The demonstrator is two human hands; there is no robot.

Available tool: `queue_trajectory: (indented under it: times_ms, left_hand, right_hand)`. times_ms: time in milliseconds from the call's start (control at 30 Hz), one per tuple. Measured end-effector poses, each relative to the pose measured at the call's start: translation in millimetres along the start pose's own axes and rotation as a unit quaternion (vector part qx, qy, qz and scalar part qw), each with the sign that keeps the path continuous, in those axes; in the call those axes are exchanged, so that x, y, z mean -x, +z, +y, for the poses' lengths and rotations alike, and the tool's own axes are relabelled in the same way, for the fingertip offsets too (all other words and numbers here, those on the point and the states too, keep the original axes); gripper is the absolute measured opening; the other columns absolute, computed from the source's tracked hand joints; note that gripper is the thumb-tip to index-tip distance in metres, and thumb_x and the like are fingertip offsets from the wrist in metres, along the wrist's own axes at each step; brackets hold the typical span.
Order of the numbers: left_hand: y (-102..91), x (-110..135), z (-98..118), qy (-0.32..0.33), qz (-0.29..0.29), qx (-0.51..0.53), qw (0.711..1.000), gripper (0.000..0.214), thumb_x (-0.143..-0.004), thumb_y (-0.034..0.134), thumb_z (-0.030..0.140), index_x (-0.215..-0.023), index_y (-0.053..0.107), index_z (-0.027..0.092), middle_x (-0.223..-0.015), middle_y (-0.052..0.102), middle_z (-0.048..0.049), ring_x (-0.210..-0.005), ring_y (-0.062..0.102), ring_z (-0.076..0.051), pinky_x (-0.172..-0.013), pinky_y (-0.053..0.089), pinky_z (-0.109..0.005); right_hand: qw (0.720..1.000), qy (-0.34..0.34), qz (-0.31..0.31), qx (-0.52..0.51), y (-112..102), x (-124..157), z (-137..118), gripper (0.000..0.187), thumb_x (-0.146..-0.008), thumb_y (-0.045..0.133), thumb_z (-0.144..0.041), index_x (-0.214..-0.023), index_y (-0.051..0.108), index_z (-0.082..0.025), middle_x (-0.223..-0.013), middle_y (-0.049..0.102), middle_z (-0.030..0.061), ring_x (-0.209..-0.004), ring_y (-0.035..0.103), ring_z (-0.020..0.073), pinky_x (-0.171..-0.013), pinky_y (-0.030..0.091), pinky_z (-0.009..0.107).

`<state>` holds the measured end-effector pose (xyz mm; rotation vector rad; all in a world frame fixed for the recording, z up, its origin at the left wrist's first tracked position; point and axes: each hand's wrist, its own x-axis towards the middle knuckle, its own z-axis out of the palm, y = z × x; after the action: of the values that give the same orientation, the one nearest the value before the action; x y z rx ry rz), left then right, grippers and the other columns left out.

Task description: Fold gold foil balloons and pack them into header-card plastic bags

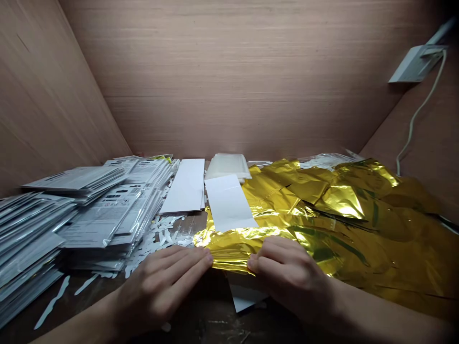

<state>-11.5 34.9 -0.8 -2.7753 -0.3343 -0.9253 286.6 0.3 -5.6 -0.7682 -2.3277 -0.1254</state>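
Observation:
A piece of shiny gold foil (233, 249), gathered in folds along its near edge, lies between my hands. My left hand (161, 282) pinches its left end, fingers pressed together. At the other end my right hand (287, 272) is curled with thumb and fingers closed on the foil. Under the foil is a white card (231, 203), its upper part showing beyond the folds. A white corner (245, 294) sticks out below on the near side; whether it belongs to the same card I cannot tell.
Stacks of packaged printed cards (107, 210) fill the left. White blank cards (186, 186) and a pile of clear plastic sleeves (228, 166) lie at the back. Gold foil sheets (387, 239) cover the right. White paper strips (163, 236) are scattered about. A power socket (416, 62) with a cable hangs upper right.

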Motion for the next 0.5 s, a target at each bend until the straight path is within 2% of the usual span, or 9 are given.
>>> queue_trajectory:
  times_ms: [67,100,167,233,300,333,367,433,500]
  left_hand:
    - [-5.5,7.1,-6.8,-0.011,0.0,0.031,0.999,0.038,-0.095,0.054,0.004,-0.132,0.065,0.01,-0.12,0.076,-0.0142,-0.115,0.071,-0.025,-0.099,0.058,-0.036]
    - [-7.8,8.4,-9.3,-0.038,0.012,0.059,0.997,0.038,-0.093,0.059,0.004,-0.129,0.067,0.014,-0.117,0.077,-0.0116,-0.113,0.071,-0.024,-0.097,0.059,-0.034]
    - [-10.3,7.1,-11.9,-0.145,0.054,0.136,0.979,0.038,-0.088,0.066,0.003,-0.121,0.072,0.023,-0.111,0.078,-0.0056,-0.109,0.072,-0.021,-0.094,0.061,-0.031]
    - [-8.9,1.9,-11.4,-0.275,0.077,0.234,0.929,0.047,-0.084,0.07,0.003,-0.124,0.07,0.029,-0.12,0.076,-0.004,-0.106,0.073,-0.021,-0.088,0.063,-0.03]
    - [-3.9,-5.6,-9.1,-0.361,0.061,0.326,0.871,0.066,-0.08,0.077,0.008,-0.139,0.06,0.033,-0.141,0.066,-0.0075,-0.105,0.074,-0.024,-0.08,0.066,-0.03]
    - [-0.8,-9.9,-7.7,-0.376,0.045,0.355,0.855,0.075,-0.076,0.082,0.011,-0.143,0.057,0.033,-0.147,0.061,-0.0093,-0.108,0.074,-0.026,-0.078,0.067,-0.031]
    - [2.4,-14.3,-6.5,-0.37,0.037,0.371,0.851,0.077,-0.073,0.087,0.013,-0.142,0.059,0.033,-0.147,0.061,-0.0095,-0.111,0.073,-0.029,-0.081,0.067,-0.033]
    - [7.4,-22.5,-4.9,-0.315,0.05,0.378,0.869,0.057,-0.073,0.088,0.015,-0.125,0.072,0.032,-0.13,0.073,-0.0069,-0.117,0.071,-0.031,-0.089,0.065,-0.037]
    - [9.6,-27.8,-5.5,-0.246,0.073,0.376,0.89,0.032,-0.081,0.081,0.014,-0.108,0.079,0.031,-0.106,0.081,-0.0042,-0.106,0.076,-0.028,-0.087,0.066,-0.036]
  right_hand:
    - [1.0,0.001,0.024,-0.011,1.7,3.1,1.0,0.027,-0.094,0.049,-0.001,-0.074,0.055,-0.017,-0.067,0.043,-0.0005,-0.064,0.032,0.0151,-0.06,0.022,0.032]
    - [0.999,0.0,0.038,-0.019,2.9,4.0,1.1,0.026,-0.094,0.05,-0.001,-0.074,0.055,-0.017,-0.067,0.043,-0.0006,-0.064,0.032,0.015,-0.06,0.022,0.032]
    - [0.997,-0.004,0.061,-0.039,5.3,4.6,0.6,0.023,-0.094,0.052,-0.001,-0.078,0.057,-0.017,-0.068,0.045,-0.0004,-0.065,0.034,0.0149,-0.06,0.023,0.032]
    - [0.995,-0.008,0.08,-0.061,7.7,4.0,-0.2,0.02,-0.094,0.053,-0.001,-0.083,0.06,-0.017,-0.069,0.049,0.0002,-0.066,0.037,0.015,-0.061,0.026,0.031]
    - [0.993,-0.006,0.095,-0.07,9.8,2.1,-0.5,0.019,-0.094,0.054,-0.002,-0.086,0.062,-0.017,-0.071,0.054,0.0008,-0.066,0.04,0.0151,-0.061,0.028,0.031]
    - [0.993,-0.005,0.101,-0.068,10.8,0.6,-0.2,0.018,-0.094,0.054,-0.003,-0.086,0.062,-0.018,-0.071,0.055,0.0011,-0.066,0.041,0.0152,-0.061,0.029,0.031]
    - [0.992,-0.006,0.107,-0.061,11.6,-1.3,0.3,0.019,-0.094,0.054,-0.005,-0.084,0.062,-0.018,-0.071,0.056,0.0012,-0.065,0.042,0.0152,-0.061,0.029,0.031]
    - [0.994,-0.019,0.104,-0.033,12.3,-5.3,2.1,0.021,-0.094,0.052,-0.007,-0.079,0.061,-0.018,-0.069,0.055,0.001,-0.063,0.042,0.0151,-0.06,0.029,0.031]
    - [0.997,-0.038,0.069,0.007,11.8,-8.4,4.2,0.021,-0.092,0.051,-0.008,-0.076,0.06,-0.018,-0.068,0.055,0.0004,-0.062,0.044,0.0149,-0.06,0.031,0.031]
